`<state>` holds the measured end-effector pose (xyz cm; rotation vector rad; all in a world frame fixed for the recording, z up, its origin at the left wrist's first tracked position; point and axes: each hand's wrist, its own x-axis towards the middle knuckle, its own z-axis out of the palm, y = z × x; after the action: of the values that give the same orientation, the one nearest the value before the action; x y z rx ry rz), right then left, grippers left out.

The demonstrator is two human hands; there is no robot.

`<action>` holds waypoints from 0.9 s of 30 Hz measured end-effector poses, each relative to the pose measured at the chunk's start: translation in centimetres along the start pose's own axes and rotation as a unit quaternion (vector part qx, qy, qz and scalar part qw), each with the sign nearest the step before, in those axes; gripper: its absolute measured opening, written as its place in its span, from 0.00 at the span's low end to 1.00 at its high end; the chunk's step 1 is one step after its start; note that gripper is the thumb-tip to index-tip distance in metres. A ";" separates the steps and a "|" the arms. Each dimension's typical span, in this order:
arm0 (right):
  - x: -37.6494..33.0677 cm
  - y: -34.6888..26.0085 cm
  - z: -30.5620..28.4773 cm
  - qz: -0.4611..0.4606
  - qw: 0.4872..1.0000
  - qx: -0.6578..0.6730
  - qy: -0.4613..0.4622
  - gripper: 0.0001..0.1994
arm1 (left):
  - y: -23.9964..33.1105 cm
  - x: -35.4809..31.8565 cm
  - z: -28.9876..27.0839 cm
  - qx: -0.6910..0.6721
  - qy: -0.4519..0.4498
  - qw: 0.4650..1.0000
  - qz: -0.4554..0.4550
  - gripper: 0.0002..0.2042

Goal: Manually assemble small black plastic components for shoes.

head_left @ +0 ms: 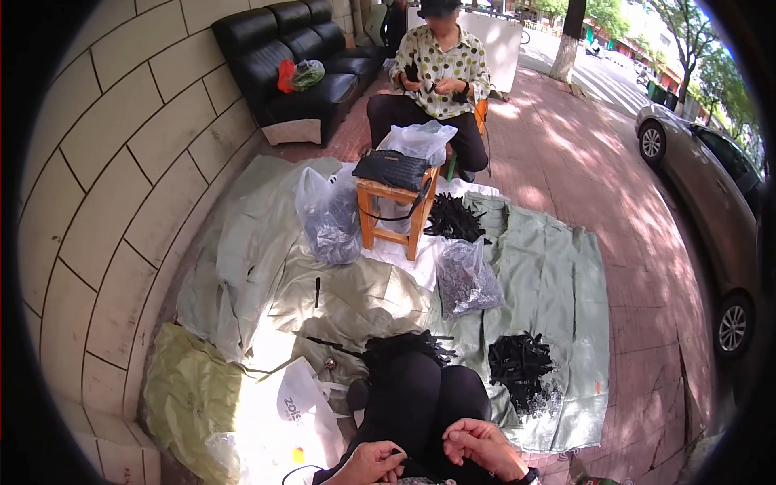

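Note:
My left hand (pixel 370 464) is low in the view, over my lap, its fingers curled into a pinch. Something small and dark seems to be at its fingertips, but it blends into my black trousers. To its right, my right hand (pixel 483 449) is raised above my thigh with thumb and fingers drawn together; what they hold, if anything, is too small to make out. Past my knees lies a heap of black strips (pixel 408 349). Another pile of black strips (pixel 519 365) rests on the green sheet (pixel 578 323) to the right, beside small clear pieces (pixel 548 396).
A wooden stool (pixel 388 194) bears a black handbag (pixel 394 168). Around it stand filled plastic bags (pixel 330 218) and a clear bag (pixel 469 279). Across from me sits a person (pixel 440 77) working with both hands. A black sofa (pixel 299 61) lines the wall; a car (pixel 703 174) is parked right.

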<state>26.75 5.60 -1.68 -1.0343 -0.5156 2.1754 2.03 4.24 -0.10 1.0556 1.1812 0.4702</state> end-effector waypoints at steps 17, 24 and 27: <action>-4.8 2.2 4.8 -0.165 0.966 -0.192 0.050 0.12 | 1.9 2.1 2.4 0.019 -0.063 0.995 0.072 0.09; -5.1 2.4 3.5 -0.123 0.974 -0.192 -0.003 0.10 | 0.6 1.7 2.4 0.003 -0.098 0.994 0.048 0.10; -4.5 3.4 3.8 -0.148 0.975 -0.164 -0.013 0.08 | 0.2 1.1 2.3 0.008 -0.095 0.994 0.052 0.10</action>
<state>24.47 -0.21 1.05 -1.0227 -1.0021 1.8784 4.52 4.21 -0.48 1.1530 0.9676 0.4317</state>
